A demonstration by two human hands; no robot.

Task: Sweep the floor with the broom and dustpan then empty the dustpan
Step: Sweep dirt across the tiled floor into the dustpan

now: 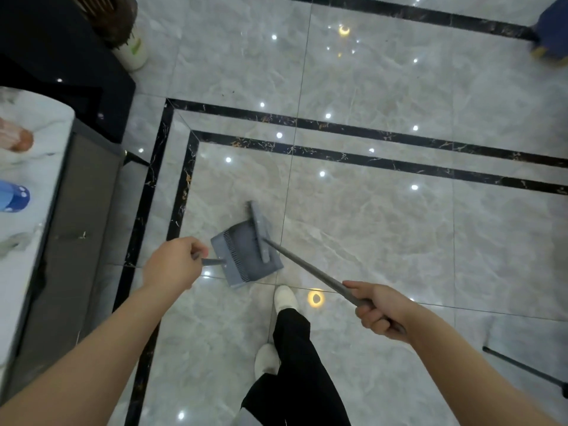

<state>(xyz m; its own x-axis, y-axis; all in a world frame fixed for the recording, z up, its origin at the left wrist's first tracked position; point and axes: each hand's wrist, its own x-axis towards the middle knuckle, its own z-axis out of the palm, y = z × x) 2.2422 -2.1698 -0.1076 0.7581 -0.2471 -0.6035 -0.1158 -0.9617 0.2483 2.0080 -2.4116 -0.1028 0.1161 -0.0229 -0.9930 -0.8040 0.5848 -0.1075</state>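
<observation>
Two hands engaged: left hand (172, 265) grips dustpan (246, 256) handle; right hand (376, 310) grips broom (261, 232) pole; broom head at pan mouth on tiled floor (399, 241); step: sweeping debris in; next: lift level, empty.

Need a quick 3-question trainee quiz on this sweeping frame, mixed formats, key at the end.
1. True or false: the left hand holds the handle of the grey plastic dustpan.
2. Which hand has its grip on the long grey broom pole? A) left B) right C) neither
3. Fill in: the grey broom head lies over the ____ of the dustpan.

Key: 1 true. 2 B, the right hand. 3 mouth.
</observation>
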